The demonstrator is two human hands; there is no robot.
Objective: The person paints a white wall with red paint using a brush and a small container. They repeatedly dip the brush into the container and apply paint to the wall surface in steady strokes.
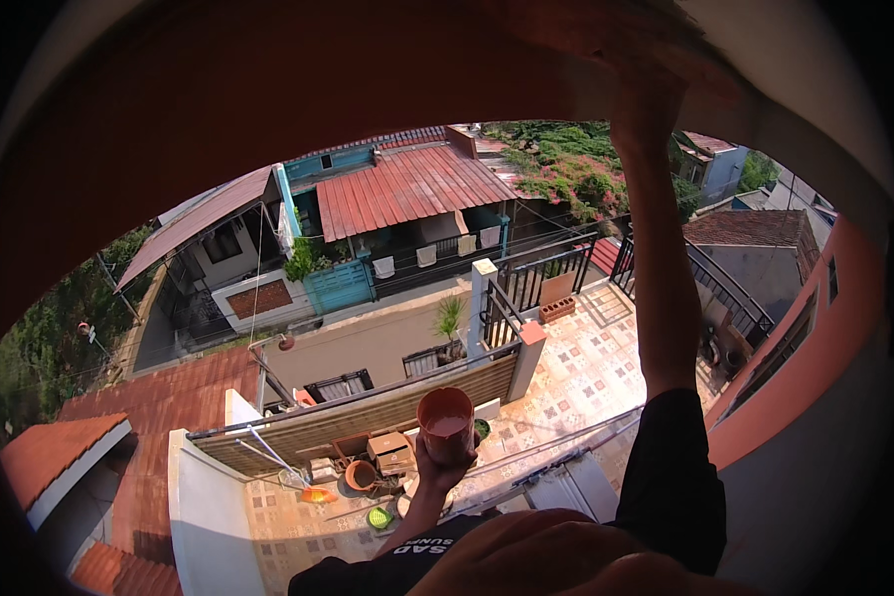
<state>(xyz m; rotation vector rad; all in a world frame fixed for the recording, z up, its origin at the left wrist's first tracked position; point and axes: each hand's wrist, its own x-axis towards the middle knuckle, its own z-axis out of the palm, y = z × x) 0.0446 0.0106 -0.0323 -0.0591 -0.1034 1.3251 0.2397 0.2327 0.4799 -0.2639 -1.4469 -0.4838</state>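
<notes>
My left hand (447,471) is wrapped around a reddish cup (445,441), held low and a little tilted in front of my chest. Inside the cup, reddish-brown liquid (445,425) that looks like paint is visible. My right arm stretches straight up, and my right hand (644,78) is at the dark red underside (328,67) of an overhang above me. Deep shadow hides its fingers, so whether it grips a tool there cannot be made out.
Far below lies a patterned tile terrace (581,350) with a low wall (372,413), a cardboard box (391,451), an orange bucket (360,475), a broom (316,495) and a green basket (379,518). Black railings (540,279) edge it. A salmon wall (782,387) rises at right.
</notes>
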